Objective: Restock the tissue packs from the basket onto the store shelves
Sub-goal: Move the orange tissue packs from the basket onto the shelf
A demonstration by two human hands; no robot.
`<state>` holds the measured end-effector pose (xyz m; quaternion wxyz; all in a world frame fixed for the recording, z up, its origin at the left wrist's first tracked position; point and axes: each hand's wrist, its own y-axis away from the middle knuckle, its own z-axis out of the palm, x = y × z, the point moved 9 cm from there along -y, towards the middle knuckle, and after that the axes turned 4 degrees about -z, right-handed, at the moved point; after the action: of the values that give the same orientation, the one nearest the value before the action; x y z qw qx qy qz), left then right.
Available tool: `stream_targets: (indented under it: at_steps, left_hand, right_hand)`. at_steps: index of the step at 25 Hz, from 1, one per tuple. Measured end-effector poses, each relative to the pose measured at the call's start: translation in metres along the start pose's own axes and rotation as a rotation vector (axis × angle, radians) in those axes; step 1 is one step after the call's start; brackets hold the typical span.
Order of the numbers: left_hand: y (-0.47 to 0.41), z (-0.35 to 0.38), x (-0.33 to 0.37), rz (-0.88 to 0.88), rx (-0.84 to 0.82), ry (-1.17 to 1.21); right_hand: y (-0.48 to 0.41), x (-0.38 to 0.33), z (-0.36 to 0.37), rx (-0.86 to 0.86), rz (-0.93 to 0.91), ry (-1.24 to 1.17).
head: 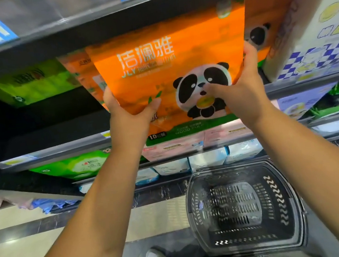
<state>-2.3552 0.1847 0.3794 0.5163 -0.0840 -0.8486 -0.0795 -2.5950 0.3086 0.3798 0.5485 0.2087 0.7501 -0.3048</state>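
Both hands hold one orange tissue pack (169,68) up in front of the shelf opening, its lower part hanging over the shelf rail (59,150). The pack is a glossy flat bundle with large white lettering across the top, a cartoon panda at the lower right, a green band along the bottom and a "10" mark at its lower left corner. The left hand (128,116) grips the lower left edge, thumb on the front face. The right hand (243,92) grips the right edge, thumb across the panda, fingers (250,53) curled round the side. Whether the pack's far end already rests on the shelf is hard to tell. A second orange pack (267,14) stands just beside it to the right, and a green pack (29,86) lies to the left. The dark basket (240,167) sits on the floor below.
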Motion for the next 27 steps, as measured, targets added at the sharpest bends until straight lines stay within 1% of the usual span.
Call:
stream_targets:
  at_steps: [3,6,7,9,10,12,13,15,17,19,23,27]
  left_hand:
    - [0.023,-0.008,-0.008,0.002,0.036,0.071]
    - [0.035,-0.023,-0.013,-0.003,0.070,0.112]
    - [0.036,-0.029,-0.013,0.000,0.072,0.110]
    - [0.037,-0.039,-0.005,0.062,0.053,0.085]
    - [0.037,-0.042,-0.001,0.094,0.041,0.060]
    - [0.037,-0.050,0.003,0.122,0.039,0.025]
    - [0.037,-0.054,0.006,0.122,0.050,0.028]
    - [0.043,-0.062,0.013,0.126,0.078,0.051]
    - [0.052,-0.071,0.019,0.164,0.101,0.100]
    - [0.065,-0.082,0.030,0.249,0.115,0.160]
    - [0.077,-0.102,0.063,0.460,0.173,0.109]
    - [0.077,-0.109,0.064,0.530,0.166,0.198]
  right_hand:
    - [0.031,0.007,0.002,0.026,0.059,0.020]
    - [0.056,0.006,0.002,0.074,0.077,-0.056]
    - [0.060,-0.001,0.001,0.087,0.066,-0.053]
    - [0.061,-0.016,-0.006,0.111,0.006,0.042]
    - [0.058,-0.022,-0.008,0.094,-0.016,0.092]
    - [0.056,-0.032,-0.007,0.003,-0.033,0.155]
    - [0.056,-0.038,-0.005,-0.037,-0.037,0.169]
    - [0.058,-0.050,-0.006,-0.056,-0.060,0.142]
    - [0.062,-0.065,-0.010,-0.023,-0.104,0.098]
    - [0.068,-0.080,-0.020,0.037,-0.177,0.118]
    - [0.077,-0.110,-0.030,0.085,-0.379,0.137]
    - [0.080,-0.123,-0.031,0.126,-0.446,0.072]
